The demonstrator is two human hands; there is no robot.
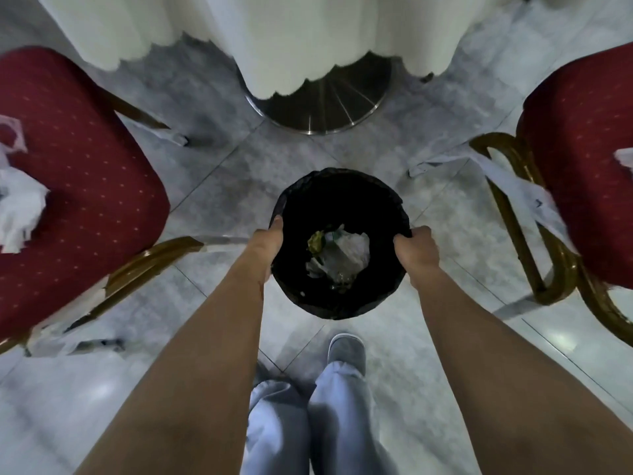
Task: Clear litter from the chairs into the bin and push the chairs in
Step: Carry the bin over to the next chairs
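Note:
A round black bin (346,197), lined with a black bag, hangs between two red chairs. My left hand (269,238) grips its left rim and my right hand (416,250) grips its right rim. Crumpled white and yellow-green litter (339,253) lies at the bottom of the bin. The left red chair (89,186) carries crumpled white tissue (19,210) on its seat. The right red chair (582,138) has a white scrap (625,159) at its edge and a white strip draped over its gold frame.
A table with a long white cloth (274,36) stands ahead on a round metal base (329,104). White strips (442,162) trail on the grey tiled floor by the chair legs. My legs and a grey shoe (346,351) are below the bin.

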